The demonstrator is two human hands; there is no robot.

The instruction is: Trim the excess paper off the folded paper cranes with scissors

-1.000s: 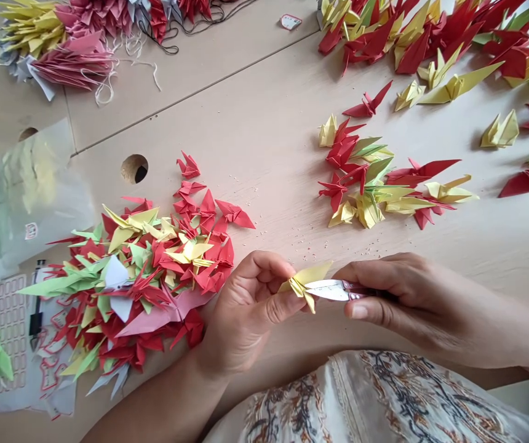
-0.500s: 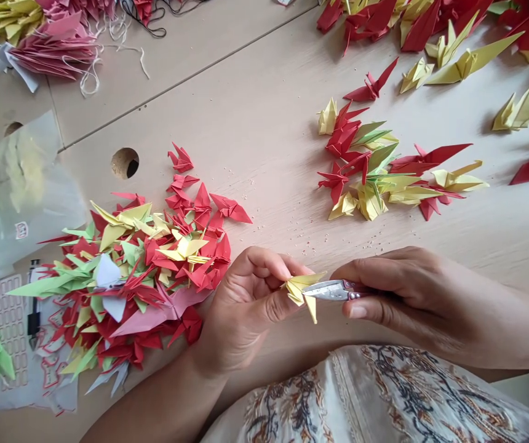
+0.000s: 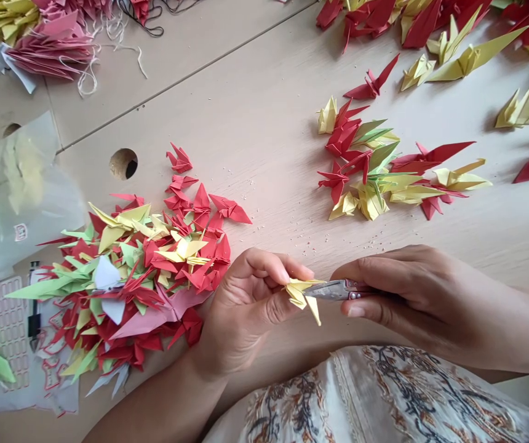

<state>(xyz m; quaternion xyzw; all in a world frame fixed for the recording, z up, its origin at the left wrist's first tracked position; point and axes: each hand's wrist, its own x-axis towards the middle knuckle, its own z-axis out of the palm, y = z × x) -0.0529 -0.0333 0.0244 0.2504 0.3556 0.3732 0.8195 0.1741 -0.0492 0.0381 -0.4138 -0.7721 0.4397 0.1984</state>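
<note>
My left hand (image 3: 258,292) pinches a small yellow paper crane (image 3: 299,295) between thumb and fingertips, one thin point of it slanting down. In my right hand (image 3: 398,289) is a small pair of silver scissors (image 3: 333,290), their handles mostly hidden in the palm. The pointed blades reach left and touch the crane at its upper right point. Whether paper lies between the blades I cannot tell. Beside my left wrist spreads a pile of folded paper cranes (image 3: 154,289), mostly red, with yellow, green, pink and white ones among them.
A looser group of red, yellow and green cranes (image 3: 370,169) lies beyond my right hand, and more cranes (image 3: 384,24) lie at the far right. Strung pink cranes (image 3: 50,52) with white thread sit far left. Plastic bags (image 3: 34,184), a pen (image 3: 34,320) and a table hole (image 3: 123,163) are leftward.
The scissor blades have shifted slightly up and over the crane's upper point, which now runs along them. The crane has turned a little in my left fingers. Both hands stay nearly in place.
</note>
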